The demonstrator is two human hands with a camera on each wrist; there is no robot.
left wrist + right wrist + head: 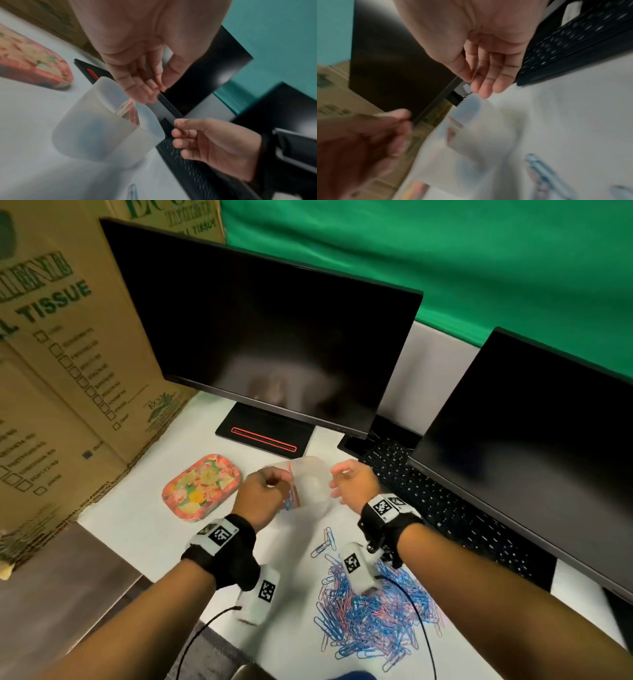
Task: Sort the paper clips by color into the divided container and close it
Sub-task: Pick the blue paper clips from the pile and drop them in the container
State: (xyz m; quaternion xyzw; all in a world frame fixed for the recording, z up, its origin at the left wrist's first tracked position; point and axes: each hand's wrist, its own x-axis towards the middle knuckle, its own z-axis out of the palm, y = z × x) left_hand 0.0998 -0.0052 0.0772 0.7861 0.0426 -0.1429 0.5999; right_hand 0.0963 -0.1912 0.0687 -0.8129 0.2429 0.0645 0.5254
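- My left hand (262, 491) hovers over the left side of the container (308, 484); from the head camera I see only its back, fingers curled under and hidden.
- In the left wrist view its thumb and fingertips (145, 86) come together, but I cannot tell whether they pinch a clip; the blur swallows anything that thin.
- My right hand (349, 481) floats just right of the container with fingers loosely spread, holding nothing; the right wrist view shows them straight and relaxed.
- The container stands on the white desk (144, 518) between my hands, translucent and smeared. A pinkish divider (294, 486) and something blue show inside; which compartment holds what I cannot make out.
- The clip pile (370, 607), blue and pink mixed, lies near me, partly hidden under my right wrist camera.
- A floral lid (202, 487) lies left of the container, apart from it.
- The keyboard (445, 508) runs under the right monitor (531, 460), half covered.
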